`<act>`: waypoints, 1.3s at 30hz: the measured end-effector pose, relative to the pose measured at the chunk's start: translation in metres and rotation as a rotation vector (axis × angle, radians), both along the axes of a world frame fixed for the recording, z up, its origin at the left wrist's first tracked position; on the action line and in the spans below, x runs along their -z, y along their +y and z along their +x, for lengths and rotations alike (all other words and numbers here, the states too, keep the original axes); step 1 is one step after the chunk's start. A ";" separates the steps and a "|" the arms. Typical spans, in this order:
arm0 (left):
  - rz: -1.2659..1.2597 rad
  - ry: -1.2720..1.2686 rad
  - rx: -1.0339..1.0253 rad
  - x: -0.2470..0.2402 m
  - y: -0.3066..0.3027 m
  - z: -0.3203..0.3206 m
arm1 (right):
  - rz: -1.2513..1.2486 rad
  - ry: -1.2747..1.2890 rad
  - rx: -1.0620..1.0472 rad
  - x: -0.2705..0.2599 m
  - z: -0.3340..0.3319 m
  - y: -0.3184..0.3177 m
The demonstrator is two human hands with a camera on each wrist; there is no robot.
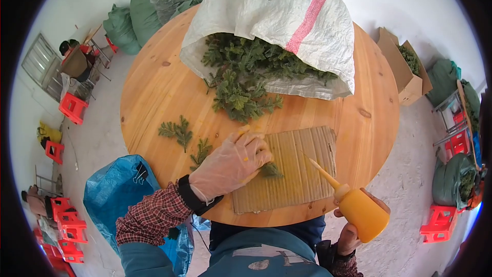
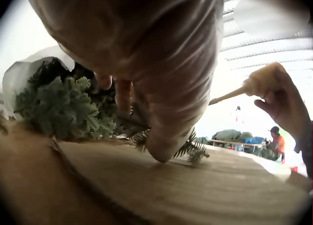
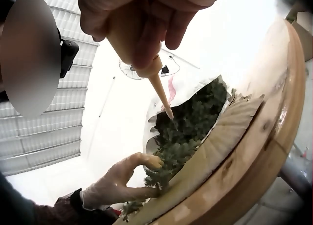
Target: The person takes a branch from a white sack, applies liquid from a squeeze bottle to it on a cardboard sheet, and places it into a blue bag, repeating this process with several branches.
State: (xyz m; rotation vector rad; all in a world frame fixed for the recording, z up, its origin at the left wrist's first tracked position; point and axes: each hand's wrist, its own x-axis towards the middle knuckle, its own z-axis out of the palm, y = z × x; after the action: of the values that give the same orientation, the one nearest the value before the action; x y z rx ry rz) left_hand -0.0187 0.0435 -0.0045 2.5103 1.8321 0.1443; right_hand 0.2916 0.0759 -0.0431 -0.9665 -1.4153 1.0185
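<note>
In a thin clear glove, the left hand point(image 1: 230, 166) pinches a small green sprig point(image 1: 270, 170) against corrugated cardboard point(image 1: 302, 195). The left wrist view shows the sprig's needles point(image 2: 195, 150) poking out past a gloved fingertip. Fingers of the right hand point(image 1: 349, 238) curl round a yellow squeeze bottle point(image 1: 363, 214), its long nozzle angled up over the cardboard's right part, touching nothing. Two loose sprigs point(image 1: 178, 132) point(image 1: 201, 154) lie left of the cardboard. Behind, a white woven sack point(image 1: 271, 10) spills green branches point(image 1: 241, 92) onto the round wooden table point(image 1: 154, 97).
A blue bag point(image 1: 110, 190) hangs at the table's left front edge. Green sacks point(image 1: 146, 18) stand behind the table, with a cardboard box point(image 1: 410, 90) on the floor at right. Red stools point(image 1: 73, 107) stand on both sides, and a person sits far left.
</note>
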 end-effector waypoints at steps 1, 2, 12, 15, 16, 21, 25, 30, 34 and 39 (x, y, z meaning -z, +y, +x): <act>-0.004 0.057 -0.005 -0.002 -0.004 0.000 | 0.032 -0.065 0.009 0.001 0.001 0.000; -0.011 0.063 -0.006 -0.003 -0.009 0.000 | 0.062 -0.130 0.014 0.001 0.002 0.001; 0.190 0.139 -0.041 0.001 -0.065 -0.001 | -0.168 0.174 -0.204 0.001 -0.001 -0.001; 0.248 0.127 -0.075 0.000 -0.074 0.004 | -0.166 0.196 -0.228 -0.002 0.000 0.001; 0.272 0.116 -0.091 -0.002 -0.076 0.007 | -0.179 0.200 -0.227 -0.003 0.000 0.002; 0.126 0.073 -0.269 0.000 -0.092 0.040 | -0.197 0.269 -0.206 -0.001 -0.002 0.006; 0.125 0.006 -0.299 0.009 -0.087 0.062 | -0.306 0.415 -0.325 0.005 -0.019 0.009; 0.120 -0.022 -0.303 0.019 -0.084 0.064 | -0.519 0.564 -0.670 0.001 -0.053 0.015; 0.153 -0.038 -0.292 0.021 -0.086 0.063 | -0.696 0.744 -0.770 -0.002 -0.089 0.006; 0.112 -0.088 -0.308 0.023 -0.088 0.063 | -0.864 0.802 -0.739 0.000 -0.113 -0.002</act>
State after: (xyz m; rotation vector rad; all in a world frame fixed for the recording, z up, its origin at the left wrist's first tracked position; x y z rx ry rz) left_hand 0.0441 -0.0445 -0.0277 2.2262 2.2176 0.3679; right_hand 0.1785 0.0744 -0.0435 -0.4381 -0.5882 2.3600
